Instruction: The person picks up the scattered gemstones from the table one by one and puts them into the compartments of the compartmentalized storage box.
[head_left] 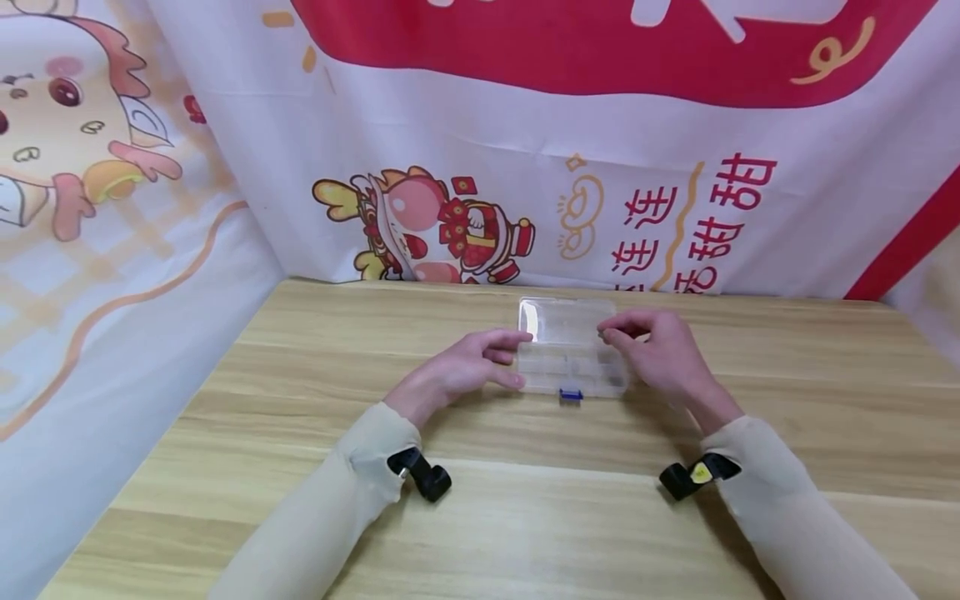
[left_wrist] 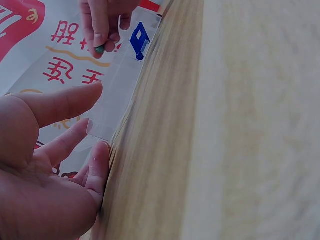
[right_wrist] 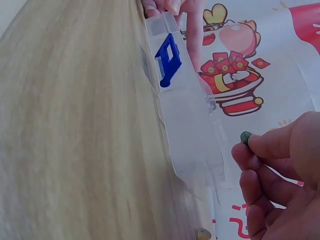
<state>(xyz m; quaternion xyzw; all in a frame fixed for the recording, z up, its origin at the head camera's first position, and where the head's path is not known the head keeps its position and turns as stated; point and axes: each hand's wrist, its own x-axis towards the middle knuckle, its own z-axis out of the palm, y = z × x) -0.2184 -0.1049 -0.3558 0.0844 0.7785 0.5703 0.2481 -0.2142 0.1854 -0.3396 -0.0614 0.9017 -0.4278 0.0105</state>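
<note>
A clear plastic compartment box [head_left: 538,386] lies on the table with its transparent lid [head_left: 562,321] raised at the back. On its front side is a blue latch [right_wrist: 168,60]. My left hand [head_left: 476,362] is at the left end of the box, fingers spread and fairly straight, fingertips at the edge. Above the right side of the box, my right hand [head_left: 663,354] pinches a small dark green bead [right_wrist: 245,138] between thumb and index finger. Its other fingers are loosely bent. What the compartments contain is too faint to make out.
The wooden table [head_left: 480,533] reaches back to a printed cloth [head_left: 465,117] hanging behind the box. A small yellowish-brown piece [right_wrist: 203,233] shows at the bottom of the right wrist view. Black wrist cameras [head_left: 423,477] sit on both sleeves.
</note>
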